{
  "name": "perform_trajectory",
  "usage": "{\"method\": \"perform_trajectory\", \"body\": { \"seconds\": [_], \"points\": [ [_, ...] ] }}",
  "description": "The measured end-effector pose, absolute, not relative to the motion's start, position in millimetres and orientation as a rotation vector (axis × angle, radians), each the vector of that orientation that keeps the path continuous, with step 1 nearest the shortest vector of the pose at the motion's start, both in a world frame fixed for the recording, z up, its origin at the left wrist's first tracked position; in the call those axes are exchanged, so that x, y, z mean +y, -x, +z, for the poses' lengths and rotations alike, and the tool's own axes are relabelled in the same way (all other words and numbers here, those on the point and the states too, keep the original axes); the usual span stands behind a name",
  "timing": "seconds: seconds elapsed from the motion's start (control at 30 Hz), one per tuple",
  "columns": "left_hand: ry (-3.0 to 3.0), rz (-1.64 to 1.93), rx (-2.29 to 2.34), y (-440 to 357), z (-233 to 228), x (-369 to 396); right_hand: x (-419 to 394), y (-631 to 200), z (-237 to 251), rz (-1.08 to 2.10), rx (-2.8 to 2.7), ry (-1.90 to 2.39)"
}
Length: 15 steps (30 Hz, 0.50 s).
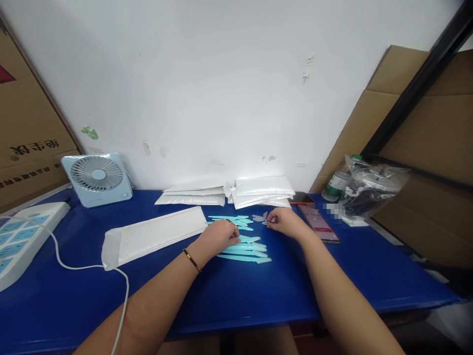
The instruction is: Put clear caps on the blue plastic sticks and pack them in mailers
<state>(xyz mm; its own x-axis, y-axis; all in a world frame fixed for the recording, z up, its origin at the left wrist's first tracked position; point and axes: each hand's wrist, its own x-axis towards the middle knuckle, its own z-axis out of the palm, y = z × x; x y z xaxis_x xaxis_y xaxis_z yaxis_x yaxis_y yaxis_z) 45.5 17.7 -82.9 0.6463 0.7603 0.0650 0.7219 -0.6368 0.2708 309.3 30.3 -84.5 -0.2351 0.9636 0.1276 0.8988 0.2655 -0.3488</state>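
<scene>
Several thin light-blue plastic sticks lie side by side on the blue table. My left hand rests curled on top of them, fingers closed over the near ends, a ring on one finger and a bracelet at the wrist. My right hand is just right of the sticks and pinches a small pale clear piece at its fingertips. A long white padded envelope lies flat to the left of my left hand.
Stacks of white padded envelopes sit at the wall. A phone lies right of my right hand, a bottle and a plastic bag beyond. A small fan, a power strip and its white cable occupy the left.
</scene>
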Motion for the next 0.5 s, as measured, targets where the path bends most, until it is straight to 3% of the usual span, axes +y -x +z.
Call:
{"method": "perform_trajectory", "body": {
  "seconds": [0.3,0.5],
  "points": [
    [-2.639,0.279,1.463,-35,-84,31,23,-291,-85,0.325,-2.28,1.596],
    [-2.558,0.304,1.477,-36,-87,33,23,-293,-88,0.823,-2.198,1.54]
  ]
}}
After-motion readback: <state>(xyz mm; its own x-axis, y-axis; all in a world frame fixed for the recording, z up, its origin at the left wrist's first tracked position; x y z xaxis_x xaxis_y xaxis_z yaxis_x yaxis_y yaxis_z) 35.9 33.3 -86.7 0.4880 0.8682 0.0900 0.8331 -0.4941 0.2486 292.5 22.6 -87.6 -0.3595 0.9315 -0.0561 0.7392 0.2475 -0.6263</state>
